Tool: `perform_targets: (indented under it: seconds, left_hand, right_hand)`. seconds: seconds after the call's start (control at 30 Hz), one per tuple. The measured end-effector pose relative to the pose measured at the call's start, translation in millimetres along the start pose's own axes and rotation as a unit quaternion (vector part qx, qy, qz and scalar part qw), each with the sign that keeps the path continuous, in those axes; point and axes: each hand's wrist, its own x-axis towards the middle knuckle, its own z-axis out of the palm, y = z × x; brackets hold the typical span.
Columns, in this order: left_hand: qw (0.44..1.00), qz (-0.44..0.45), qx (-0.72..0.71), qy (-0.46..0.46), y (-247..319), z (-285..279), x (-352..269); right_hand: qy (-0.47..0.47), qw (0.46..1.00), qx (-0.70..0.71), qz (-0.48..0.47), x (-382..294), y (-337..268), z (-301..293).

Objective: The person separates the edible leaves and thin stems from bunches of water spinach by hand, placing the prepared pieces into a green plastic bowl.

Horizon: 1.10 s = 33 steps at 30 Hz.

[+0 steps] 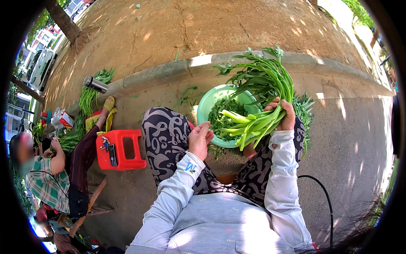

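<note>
My right hand (284, 112) grips a thick bunch of leafy green stems, which look like water spinach (282, 74). Its pale cut ends point down and left over a light green plastic basin (203, 104), and the leafy tops arch up beyond the far side. Loose green leaves (222, 119) lie inside the basin. At the basin's near left rim is my left hand (200, 139), thumb and fingers pinched together, with nothing visible between them. The basin stands on the ground between my knees. More leafy stems (303, 109) lie to the right, partly behind my right arm.
A red plastic stool (122, 150) on my left bears keys and a dark remote-like device (112, 155). Beyond it sits another person (50, 177) handling greens. A steel flask (95, 84) lies by more stems (88, 100). A concrete kerb (171, 71) runs across; a black cable (326, 197) curves at right.
</note>
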Motion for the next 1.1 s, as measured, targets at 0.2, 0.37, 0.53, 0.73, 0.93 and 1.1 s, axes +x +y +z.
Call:
perform_targets:
  seconds: [0.2, 0.37, 0.53, 0.73, 0.93, 1.1]
  left_hand:
    - [0.994, 0.052, 0.086, -0.040, 4.5, 9.2, 1.0]
    - [0.991, -0.025, 0.075, -0.110, 15.6, 21.0, -17.7]
    - [0.983, -0.020, 0.111, -0.144, 7.0, 15.3, -22.1]
    - [0.976, 0.018, 0.134, -0.170, 1.9, 14.2, -19.1]
    - [0.948, 0.103, 0.238, -0.181, -9.8, 16.6, -17.1]
    - [0.948, 0.119, 0.245, -0.167, -11.3, 16.4, -14.3]
  right_hand:
    - [0.013, 1.000, -0.012, -0.008, -0.7, -0.3, 1.6]
    - [0.016, 1.000, -0.005, -0.012, 0.7, -1.4, -1.7]
    - [0.016, 1.000, -0.019, -0.009, 1.6, 1.9, -0.7]
    - [0.009, 1.000, -0.018, 0.004, 1.1, 3.5, 1.9]
    - [-0.003, 0.999, -0.036, 0.020, -0.4, 2.7, -1.7]
    - [-0.008, 0.999, -0.043, 0.019, -0.4, 5.3, 0.3]
